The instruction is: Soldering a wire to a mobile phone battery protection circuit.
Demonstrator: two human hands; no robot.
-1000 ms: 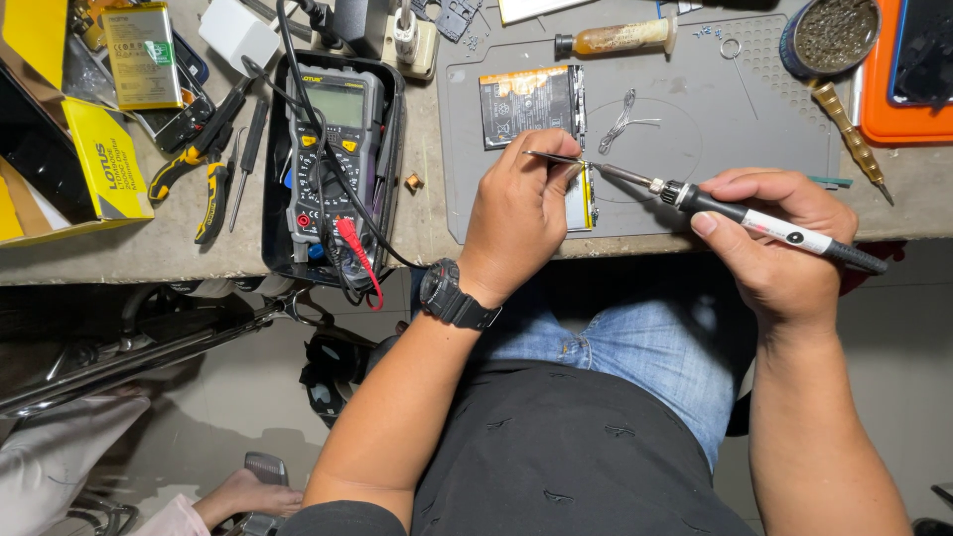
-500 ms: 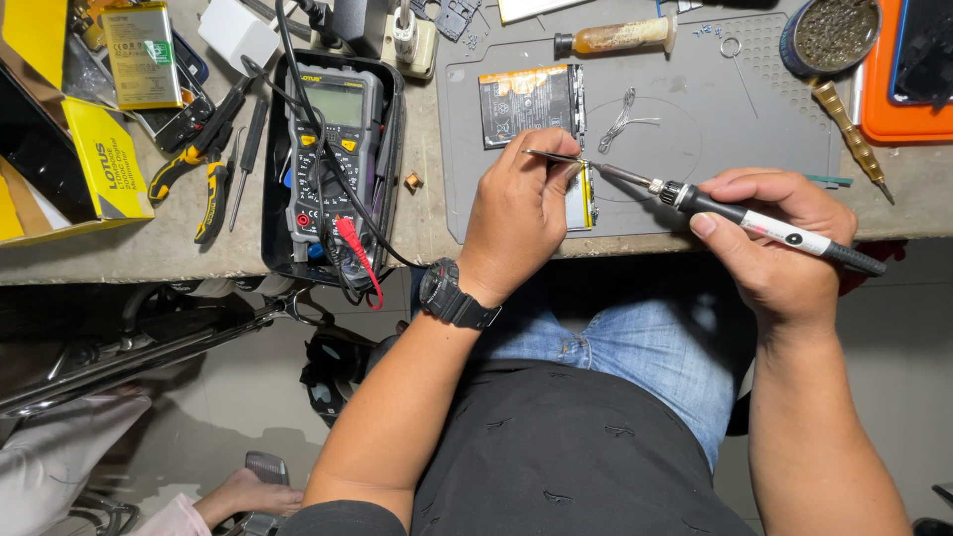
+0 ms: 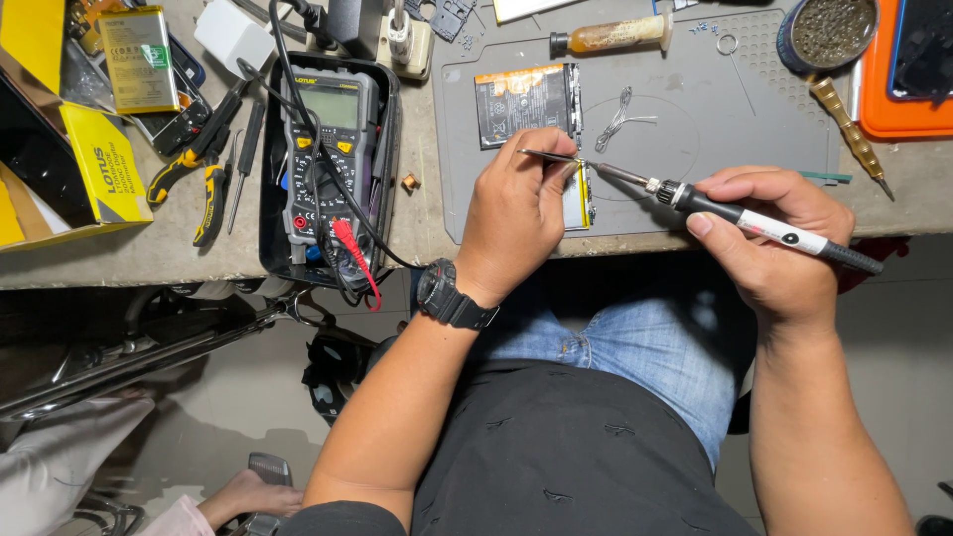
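My left hand point(image 3: 514, 213) pinches thin metal tweezers point(image 3: 549, 155) whose tips reach a small yellow-edged part point(image 3: 578, 199) lying on the grey work mat point(image 3: 695, 139). My right hand point(image 3: 769, 243) grips a black and white soldering iron point(image 3: 754, 223) like a pen, its metal tip meeting the tweezer tips over that part. A black watch sits on my left wrist. A phone battery with an orange strip point(image 3: 524, 102) lies just beyond my left hand, and a coil of solder wire point(image 3: 622, 116) rests beside it.
A grey multimeter point(image 3: 328, 159) with red and black leads sits in a black tray at left. Yellow-handled pliers point(image 3: 194, 169), a yellow box point(image 3: 94, 174), a flux bottle point(image 3: 611, 37), a brass wool tin point(image 3: 829, 30) and an orange tray point(image 3: 908, 69) surround the mat. Another person's hand point(image 3: 243, 491) shows bottom left.
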